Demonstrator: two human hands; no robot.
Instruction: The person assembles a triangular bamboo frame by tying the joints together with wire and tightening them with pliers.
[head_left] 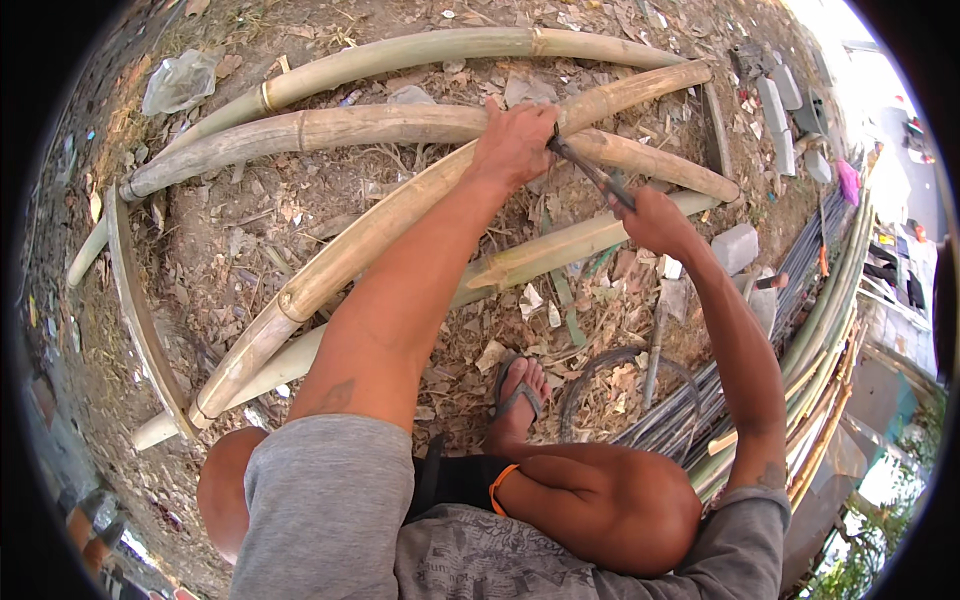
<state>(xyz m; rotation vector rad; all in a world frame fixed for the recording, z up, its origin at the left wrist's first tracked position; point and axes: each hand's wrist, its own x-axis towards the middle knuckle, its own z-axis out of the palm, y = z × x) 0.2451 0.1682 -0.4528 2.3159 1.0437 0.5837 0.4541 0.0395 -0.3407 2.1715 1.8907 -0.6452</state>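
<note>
Two bamboo poles cross in front of me, one running diagonally (380,225) and the other side to side (390,124). At the crossing my left hand (513,145) is closed over the bamboo. My right hand (656,220) grips the handles of dark metal pincers (592,172). Their jaws meet the crossing right beside my left fingers; what they bite on is too small to make out. Wooden slats join the pole ends at the left (135,290) and at the right (716,130).
Other bamboo poles lie beyond (450,44) and nearer (560,245). A wire coil (568,400) is by my sandalled foot (520,390). At right are a grey block (735,248), dark rods (790,290) and bamboo strips (835,300). Dry leaves litter the ground.
</note>
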